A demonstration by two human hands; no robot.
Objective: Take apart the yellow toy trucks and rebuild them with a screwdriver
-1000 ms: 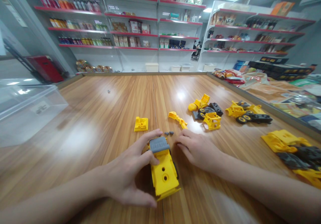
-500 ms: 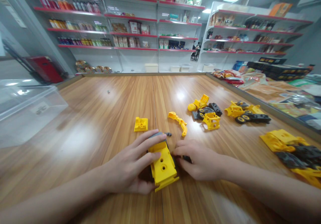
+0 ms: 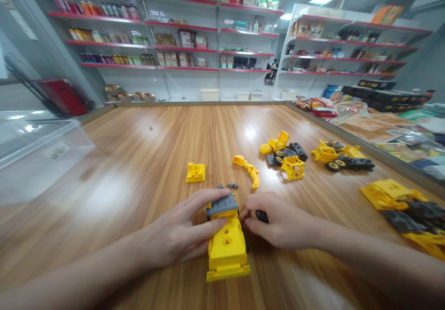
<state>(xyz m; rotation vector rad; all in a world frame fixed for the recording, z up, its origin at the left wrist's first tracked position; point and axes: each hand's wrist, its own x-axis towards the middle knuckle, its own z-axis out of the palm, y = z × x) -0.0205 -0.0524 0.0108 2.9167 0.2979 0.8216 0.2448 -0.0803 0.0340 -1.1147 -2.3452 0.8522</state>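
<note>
The yellow truck [image 3: 227, 252] sits on the counter [image 3: 167, 145] in front of the person, its grey part [image 3: 224, 203] at the far end and two round holes in its top. The left hand [image 3: 179, 229] has a narrow grip on it from the left, fingers over the grey part and the yellow top. The right hand [image 3: 274, 219] is just beside the truck's right side, its grip curled round a dark piece [image 3: 262, 216], mostly hidden; whether its fingertips touch the truck, I cannot tell.

Just beyond the truck lie small grey bits [image 3: 232, 186]. Past them, a yellow block [image 3: 195, 173] stands to the left and a jointed yellow arm [image 3: 247, 169] to the right. Farther right are a yellow cab [image 3: 292, 167], a wheeled chassis [image 3: 352, 163] and, nearer the person, a yellow body [image 3: 385, 192] among dark parts.

A see-through bin [image 3: 74, 136] is at far left; stocked shelves [image 3: 186, 67] line the back.
</note>
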